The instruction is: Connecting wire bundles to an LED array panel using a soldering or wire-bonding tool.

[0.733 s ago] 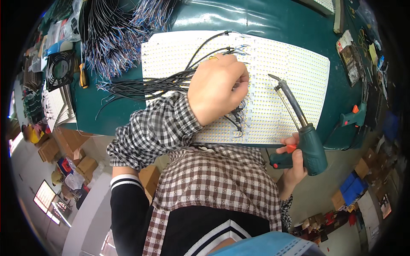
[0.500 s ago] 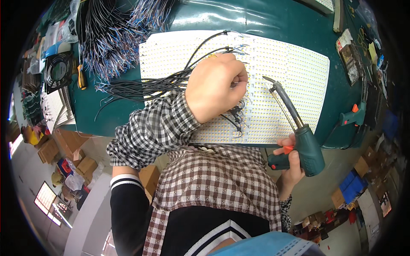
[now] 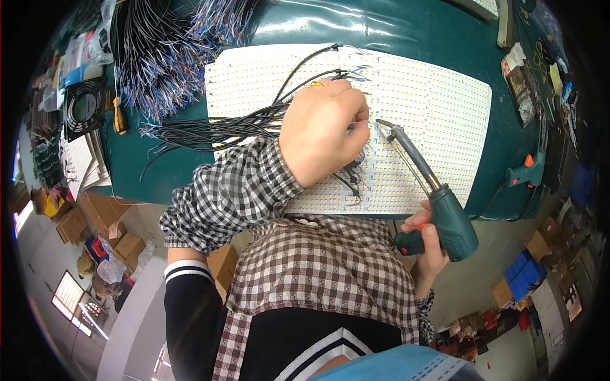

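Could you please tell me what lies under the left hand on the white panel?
Black wires run under the left hand across the white LED panel. What the fingers pinch is covered by the hand.

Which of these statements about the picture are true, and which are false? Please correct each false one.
1. The right hand holds a green soldering gun. True.
2. The left hand is raised high above the table, away from everything. False: it rests on the white LED panel, over black wires.
3. The soldering gun's tip points toward the left hand. True.
4. The table top is red. False: it is dark green.
5. A small black fan lies at the left end of the table. True.
6. The person's left sleeve is plain white. False: it is black-and-white checked.
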Demonstrator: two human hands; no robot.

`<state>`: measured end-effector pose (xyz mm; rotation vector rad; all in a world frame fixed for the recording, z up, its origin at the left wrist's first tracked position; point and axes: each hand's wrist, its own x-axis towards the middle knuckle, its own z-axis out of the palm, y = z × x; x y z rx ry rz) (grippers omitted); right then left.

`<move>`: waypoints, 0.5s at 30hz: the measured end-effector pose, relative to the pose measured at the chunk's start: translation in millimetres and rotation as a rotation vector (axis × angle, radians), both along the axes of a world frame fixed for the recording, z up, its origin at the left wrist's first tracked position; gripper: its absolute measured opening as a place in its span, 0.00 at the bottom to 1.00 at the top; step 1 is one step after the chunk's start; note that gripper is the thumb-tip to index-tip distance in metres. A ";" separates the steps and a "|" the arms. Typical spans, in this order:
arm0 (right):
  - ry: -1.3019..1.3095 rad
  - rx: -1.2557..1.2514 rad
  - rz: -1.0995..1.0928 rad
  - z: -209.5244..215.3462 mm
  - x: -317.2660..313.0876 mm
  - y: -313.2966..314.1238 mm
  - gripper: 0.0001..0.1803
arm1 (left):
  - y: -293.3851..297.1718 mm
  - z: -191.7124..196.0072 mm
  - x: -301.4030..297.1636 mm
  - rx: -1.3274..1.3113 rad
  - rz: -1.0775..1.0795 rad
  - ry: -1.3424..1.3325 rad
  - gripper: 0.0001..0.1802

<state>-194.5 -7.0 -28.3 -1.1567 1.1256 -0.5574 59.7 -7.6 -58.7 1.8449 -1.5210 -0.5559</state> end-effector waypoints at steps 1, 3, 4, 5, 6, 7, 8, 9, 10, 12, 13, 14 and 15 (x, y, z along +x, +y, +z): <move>-0.004 -0.004 0.001 -0.7 -0.7 0.7 0.23 | 0.4 0.3 -1.0 0.000 -0.001 0.000 0.03; -0.009 -0.011 -0.001 -1.9 -0.6 0.7 0.23 | 0.2 -0.7 -1.2 -0.029 0.003 0.010 0.04; 0.002 -0.019 0.004 -2.7 0.0 0.0 0.23 | -0.7 -1.3 -0.2 -0.032 0.000 0.009 0.04; 0.013 -0.028 0.008 -3.5 0.8 -0.6 0.23 | -1.7 -2.0 0.8 -0.040 0.004 0.014 0.04; 0.012 -0.027 0.009 -3.1 1.4 -0.5 0.23 | -1.1 -2.2 0.7 -0.046 0.010 0.018 0.04; 0.013 -0.018 0.001 -2.2 2.5 -0.5 0.23 | -0.5 -2.8 0.4 -0.045 0.010 0.018 0.04; 0.014 -0.009 -0.006 -1.8 3.0 -0.2 0.23 | 0.1 -3.6 0.0 -0.055 0.010 0.013 0.05; 0.014 -0.007 -0.006 -2.1 2.8 0.2 0.23 | 0.7 -4.1 -0.3 -0.066 0.010 0.008 0.05; 0.011 0.000 -0.009 -1.7 3.0 0.2 0.24 | 0.2 -4.1 -0.3 -0.066 0.010 0.009 0.05; 0.009 0.007 -0.013 -1.0 3.2 0.4 0.24 | -0.9 -4.2 -0.7 -0.062 -0.001 -0.026 0.05; 0.020 0.013 -0.017 -0.6 3.5 0.8 0.24 | -1.1 -3.9 -1.0 -0.062 -0.002 -0.025 0.05; 0.030 0.019 -0.022 -0.4 3.5 0.9 0.25 | -1.0 -3.5 -1.3 -0.054 -0.006 -0.033 0.05; 0.030 0.018 -0.022 -0.8 3.8 0.7 0.25 | -1.1 -3.3 -1.2 -0.048 -0.009 -0.042 0.05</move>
